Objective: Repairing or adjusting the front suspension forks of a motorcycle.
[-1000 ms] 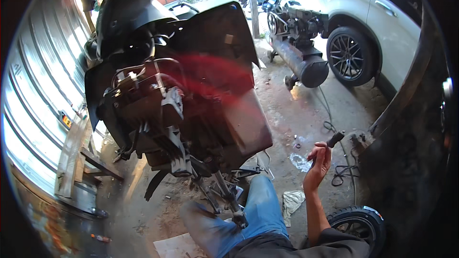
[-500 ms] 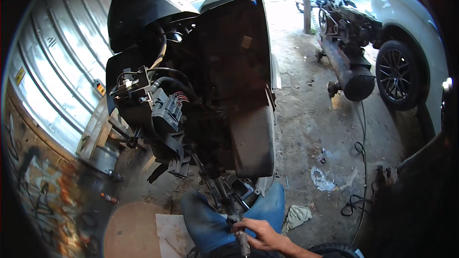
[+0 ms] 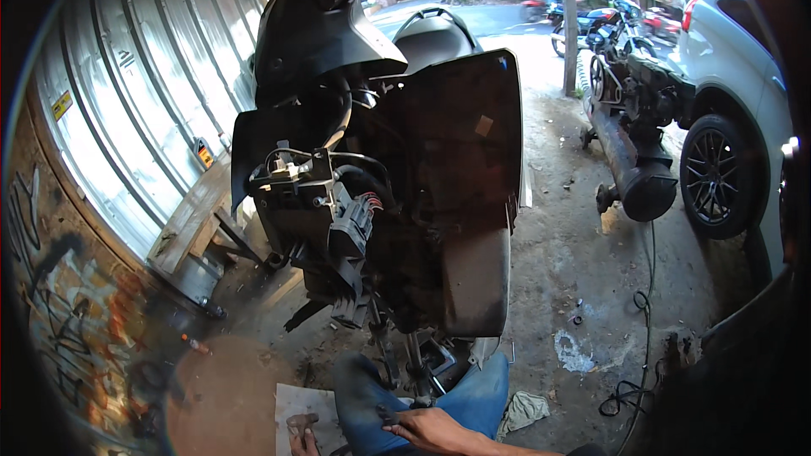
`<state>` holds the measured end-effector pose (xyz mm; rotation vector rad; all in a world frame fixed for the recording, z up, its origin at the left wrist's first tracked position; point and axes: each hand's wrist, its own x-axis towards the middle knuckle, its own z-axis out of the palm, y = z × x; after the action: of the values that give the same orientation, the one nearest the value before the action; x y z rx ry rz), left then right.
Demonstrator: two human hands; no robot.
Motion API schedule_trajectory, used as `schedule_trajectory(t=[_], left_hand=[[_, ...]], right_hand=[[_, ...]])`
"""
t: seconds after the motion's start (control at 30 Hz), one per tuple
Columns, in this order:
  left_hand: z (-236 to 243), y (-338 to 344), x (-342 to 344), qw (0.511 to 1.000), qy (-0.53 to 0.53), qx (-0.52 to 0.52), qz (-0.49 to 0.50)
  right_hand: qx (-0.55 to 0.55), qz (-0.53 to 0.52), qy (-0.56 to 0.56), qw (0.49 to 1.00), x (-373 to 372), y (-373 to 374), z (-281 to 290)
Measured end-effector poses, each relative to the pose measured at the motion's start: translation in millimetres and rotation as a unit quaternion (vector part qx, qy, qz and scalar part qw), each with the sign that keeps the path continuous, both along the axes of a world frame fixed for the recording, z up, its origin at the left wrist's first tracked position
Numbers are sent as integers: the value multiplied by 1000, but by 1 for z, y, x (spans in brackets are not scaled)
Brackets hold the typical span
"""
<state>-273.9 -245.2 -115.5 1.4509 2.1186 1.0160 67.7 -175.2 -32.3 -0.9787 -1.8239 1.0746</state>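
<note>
My right hand [image 3: 418, 426] is over my jeans [image 3: 359, 388], its fingers closed on a small dark object [image 3: 389, 415] that I cannot clearly make out. At the bottom, partly cut off, my left hand [image 3: 304, 443] grips a worn, hammer-like tool [image 3: 301, 422]. Between my knees stand the bare front fork tubes [image 3: 414, 359] of a black scooter [image 3: 448, 270], whose front panels are stripped, exposing a grey connector block [image 3: 351, 224] and hoses.
A corrugated metal wall [image 3: 127, 101] and wooden bench [image 3: 182, 219] stand left. Right are an engine-topped tank [image 3: 642, 186], white car [image 3: 743, 42], cable [image 3: 650, 270] and rag [image 3: 524, 409]. Cardboard [image 3: 220, 397] lies by my left leg. Motorbikes [image 3: 591, 21] are on the street.
My right hand was raised with a dark object a second ago and has come down to my lap, moving slightly left. My left hand has appeared with the tool. The view has shifted.
</note>
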Motion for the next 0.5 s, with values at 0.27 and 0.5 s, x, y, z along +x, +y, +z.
schedule_trajectory(t=[0.27, 0.5], left_hand=[[101, 54, 97, 956, -221, 18, -192], [128, 77, 155, 889, -281, 47, -358]], right_hand=[[61, -87, -92, 990, -37, -1, -40], [-82, -88, 19, 993, -30, -15, -8]])
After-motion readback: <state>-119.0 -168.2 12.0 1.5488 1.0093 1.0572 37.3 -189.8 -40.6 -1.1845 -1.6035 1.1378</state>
